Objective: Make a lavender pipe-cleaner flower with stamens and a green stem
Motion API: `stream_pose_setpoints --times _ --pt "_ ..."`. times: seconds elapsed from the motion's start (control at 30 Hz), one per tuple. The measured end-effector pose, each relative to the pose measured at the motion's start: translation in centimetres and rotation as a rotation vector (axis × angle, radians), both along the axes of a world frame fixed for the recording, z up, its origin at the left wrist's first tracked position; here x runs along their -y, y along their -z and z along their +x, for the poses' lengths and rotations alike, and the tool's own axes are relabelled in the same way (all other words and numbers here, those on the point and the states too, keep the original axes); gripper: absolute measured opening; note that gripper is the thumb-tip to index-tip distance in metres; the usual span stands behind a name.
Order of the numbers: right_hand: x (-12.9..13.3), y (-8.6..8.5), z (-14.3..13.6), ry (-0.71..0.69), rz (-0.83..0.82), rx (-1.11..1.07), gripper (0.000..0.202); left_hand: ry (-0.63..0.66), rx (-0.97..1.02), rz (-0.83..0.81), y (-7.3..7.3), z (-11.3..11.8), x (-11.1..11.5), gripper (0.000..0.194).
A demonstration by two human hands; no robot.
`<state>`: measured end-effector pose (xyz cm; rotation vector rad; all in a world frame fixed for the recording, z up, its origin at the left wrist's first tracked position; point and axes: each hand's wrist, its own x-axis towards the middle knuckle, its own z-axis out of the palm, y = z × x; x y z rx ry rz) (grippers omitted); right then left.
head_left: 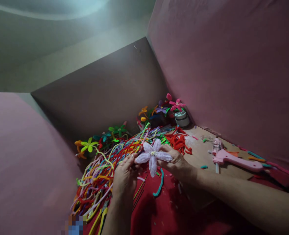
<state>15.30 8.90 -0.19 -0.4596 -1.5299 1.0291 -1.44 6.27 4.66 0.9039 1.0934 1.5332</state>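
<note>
A pale lilac pipe-cleaner flower with several petals and a cream centre faces me between my two hands. My left hand is closed on its left side, fingertips at a petal's edge. From the right, my right hand grips it behind the right petals; those fingers are partly hidden by the flower. Under the flower, a teal pipe-cleaner piece curves on the red cloth. Thin stem-like sticks lie close to my left hand.
A heap of coloured pipe cleaners spreads at the left. Red pieces are piled behind my right hand. A pink glue gun lies on a board at the right. Finished flowers and a grey-white jar stand at the back.
</note>
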Motion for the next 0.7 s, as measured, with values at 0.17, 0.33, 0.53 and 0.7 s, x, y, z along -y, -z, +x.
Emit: stream_pose_setpoints --times 0.17,0.33,0.53,0.7 --pt "-0.1 -0.9 -0.3 -0.240 -0.282 -0.272 0.031 0.053 -0.131 -0.026 2.3 1.0 -0.8 0.025" --pt "-0.9 0.0 -0.6 -0.182 -0.421 -0.354 0.028 0.086 -0.353 0.133 3.1 3.3 -0.6 0.021" --pt "-0.8 0.4 -0.6 -0.158 -0.439 -0.316 0.023 0.097 -0.556 0.244 3.6 4.7 0.5 0.027" --pt "-0.1 0.2 -0.7 -0.137 -0.541 -0.322 0.022 -0.102 -0.906 0.399 5.2 4.4 0.3 0.015"
